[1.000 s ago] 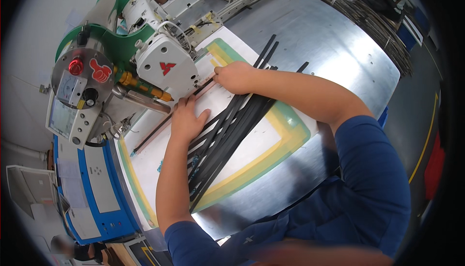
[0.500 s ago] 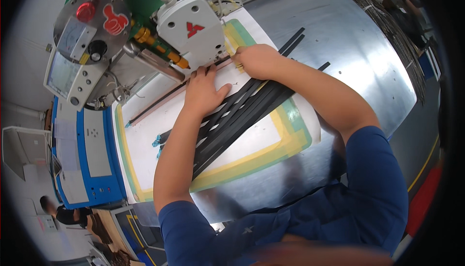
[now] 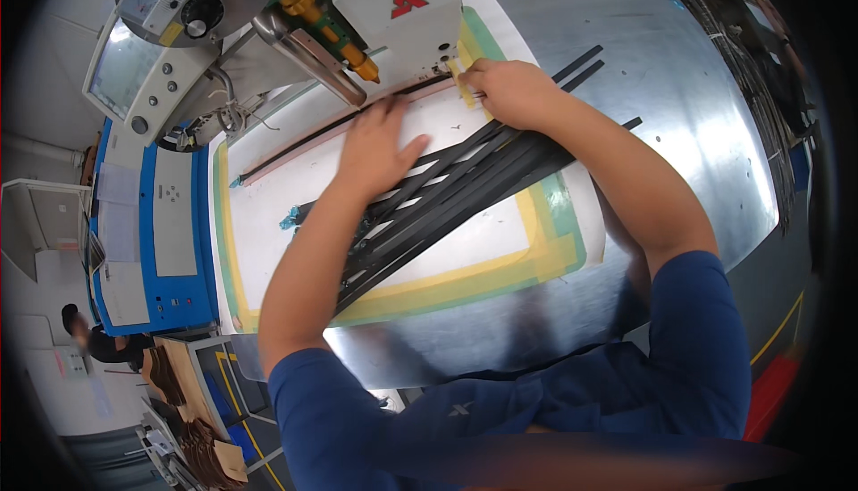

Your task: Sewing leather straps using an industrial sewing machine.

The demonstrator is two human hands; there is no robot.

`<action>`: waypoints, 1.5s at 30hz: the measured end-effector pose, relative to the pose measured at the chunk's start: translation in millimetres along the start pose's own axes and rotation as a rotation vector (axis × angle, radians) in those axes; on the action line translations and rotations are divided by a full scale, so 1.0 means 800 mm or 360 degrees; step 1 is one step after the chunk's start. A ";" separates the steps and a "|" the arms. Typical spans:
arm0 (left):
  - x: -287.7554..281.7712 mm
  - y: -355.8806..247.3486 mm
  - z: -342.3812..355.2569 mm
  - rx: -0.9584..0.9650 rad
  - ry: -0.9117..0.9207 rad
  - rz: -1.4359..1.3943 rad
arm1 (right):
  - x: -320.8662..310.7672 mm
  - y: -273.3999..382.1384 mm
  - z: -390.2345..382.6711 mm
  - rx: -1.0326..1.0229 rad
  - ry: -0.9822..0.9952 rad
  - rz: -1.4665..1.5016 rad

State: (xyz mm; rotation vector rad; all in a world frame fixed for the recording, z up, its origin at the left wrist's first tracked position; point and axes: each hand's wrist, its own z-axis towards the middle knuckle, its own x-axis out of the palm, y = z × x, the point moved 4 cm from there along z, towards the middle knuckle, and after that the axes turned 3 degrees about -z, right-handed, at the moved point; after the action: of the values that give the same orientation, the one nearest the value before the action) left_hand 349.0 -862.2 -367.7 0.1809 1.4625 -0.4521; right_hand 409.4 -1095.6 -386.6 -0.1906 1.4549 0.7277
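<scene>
A long dark strip (image 3: 295, 142) with a pinkish band beside it lies along the white machine head's (image 3: 391, 0) lower edge on a tape-bordered white sheet (image 3: 268, 250). My left hand (image 3: 374, 147) rests at that strip below the metal tube (image 3: 304, 58), fingers apart. My right hand (image 3: 514, 93) has its fingers curled at the strip's right end beside yellow tape (image 3: 466, 80); what they pinch is hidden. Several loose black strips (image 3: 447, 196), some with light-blue bits at their left ends, lie diagonally under and between my forearms.
A metal table (image 3: 688, 151) surrounds the sheet. A control box with a screen (image 3: 121, 71) and a blue-and-grey cabinet (image 3: 174, 214) stand left. A person (image 3: 107, 339) is at the lower left near stacked brown pieces (image 3: 201, 446). Long dark bundles (image 3: 760, 125) lie beyond the table's right edge.
The view has shifted, so the machine sits higher and further right in the picture. Both hands remain at the strip, with little visible change relative to it.
</scene>
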 end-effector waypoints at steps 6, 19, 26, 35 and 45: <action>-0.047 0.173 -0.118 -0.0558 -0.0086 0.0129 | -0.001 -0.004 -0.002 -0.0045 -0.0022 0.0041; -0.094 0.335 -0.161 -0.0900 -0.0232 0.0641 | -0.003 0.000 -0.004 0.0013 0.0045 0.0053; -0.095 0.317 -0.179 -0.0735 -0.0343 0.0709 | -0.002 0.001 -0.004 -0.0013 0.0012 0.0038; -0.120 0.215 -0.337 -0.0669 -0.0815 0.0488 | -0.033 0.022 -0.021 0.0074 0.0240 0.0254; -0.099 0.151 -0.476 -0.1007 -0.0932 0.0205 | -0.005 0.084 0.013 -0.0422 -0.0121 -0.0217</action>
State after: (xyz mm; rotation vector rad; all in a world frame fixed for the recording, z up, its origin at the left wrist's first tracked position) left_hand 45.4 -590.8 -351.9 -0.3390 0.9461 0.0815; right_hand 381.1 -1039.8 -360.6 -0.4572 1.2573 0.8061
